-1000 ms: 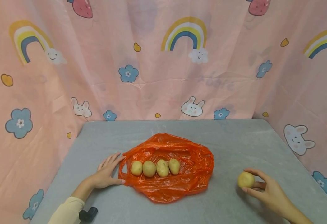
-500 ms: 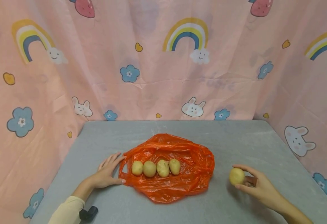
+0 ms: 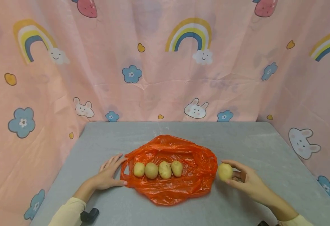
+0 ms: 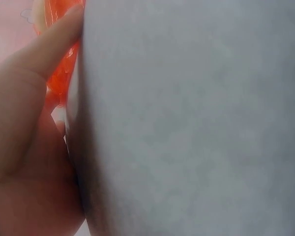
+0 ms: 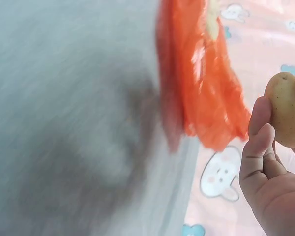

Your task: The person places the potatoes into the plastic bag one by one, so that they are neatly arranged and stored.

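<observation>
An orange plastic bag [image 3: 182,185] lies spread on the grey table, with several potatoes [image 3: 165,170] in a row inside it. My left hand [image 3: 108,175] rests at the bag's left end, fingers spread, with the fingertips and thumb tip right at the handle loop. In the left wrist view the thumb [image 4: 49,46] lies along the table beside orange plastic. Another potato [image 3: 225,172] is pinched between the fingers and thumb of my right hand [image 3: 248,180], just off the bag's right edge. The right wrist view shows this pale, oval potato [image 5: 287,110] held upright in the fingertips.
The grey table [image 3: 238,138] reaches back to a pink printed curtain [image 3: 159,78] that hangs on the left, back and right. A small black object [image 3: 89,216] shows by the left sleeve [image 3: 69,213].
My right hand has carried its potato leftward from the right side of the table to the bag's right edge. The left hand and the bag have stayed in place.
</observation>
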Tool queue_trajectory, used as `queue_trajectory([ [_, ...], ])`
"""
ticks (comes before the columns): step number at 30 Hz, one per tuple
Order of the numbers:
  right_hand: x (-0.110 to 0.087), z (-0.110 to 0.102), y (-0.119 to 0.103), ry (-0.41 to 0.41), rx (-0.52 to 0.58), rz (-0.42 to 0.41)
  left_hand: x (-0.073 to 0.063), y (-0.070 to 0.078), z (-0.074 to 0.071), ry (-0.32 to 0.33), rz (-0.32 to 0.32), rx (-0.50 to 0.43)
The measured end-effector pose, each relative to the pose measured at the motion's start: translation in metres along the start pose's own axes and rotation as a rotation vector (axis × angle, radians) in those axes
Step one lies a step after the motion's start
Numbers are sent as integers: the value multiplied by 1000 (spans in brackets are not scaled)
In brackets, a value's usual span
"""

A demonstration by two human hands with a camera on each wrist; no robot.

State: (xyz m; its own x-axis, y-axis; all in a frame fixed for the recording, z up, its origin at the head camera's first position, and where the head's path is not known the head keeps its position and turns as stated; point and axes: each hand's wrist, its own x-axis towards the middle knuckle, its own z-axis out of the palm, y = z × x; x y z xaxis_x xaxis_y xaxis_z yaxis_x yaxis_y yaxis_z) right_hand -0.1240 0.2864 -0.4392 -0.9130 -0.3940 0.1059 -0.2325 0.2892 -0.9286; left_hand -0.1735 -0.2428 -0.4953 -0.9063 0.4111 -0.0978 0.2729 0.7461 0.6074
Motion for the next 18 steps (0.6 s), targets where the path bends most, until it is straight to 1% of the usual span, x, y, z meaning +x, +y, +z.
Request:
queue_trajectory([
  [6, 17, 13, -9, -39, 76, -35, -1, 0, -1, -1, 2, -8],
  [13, 37, 26, -12, -99, 112, -64, -1, 1, -1, -3, -2, -10],
  [18, 45, 31, -14, -109, 126, -51, 0, 0, -1, -10, -4, -7],
])
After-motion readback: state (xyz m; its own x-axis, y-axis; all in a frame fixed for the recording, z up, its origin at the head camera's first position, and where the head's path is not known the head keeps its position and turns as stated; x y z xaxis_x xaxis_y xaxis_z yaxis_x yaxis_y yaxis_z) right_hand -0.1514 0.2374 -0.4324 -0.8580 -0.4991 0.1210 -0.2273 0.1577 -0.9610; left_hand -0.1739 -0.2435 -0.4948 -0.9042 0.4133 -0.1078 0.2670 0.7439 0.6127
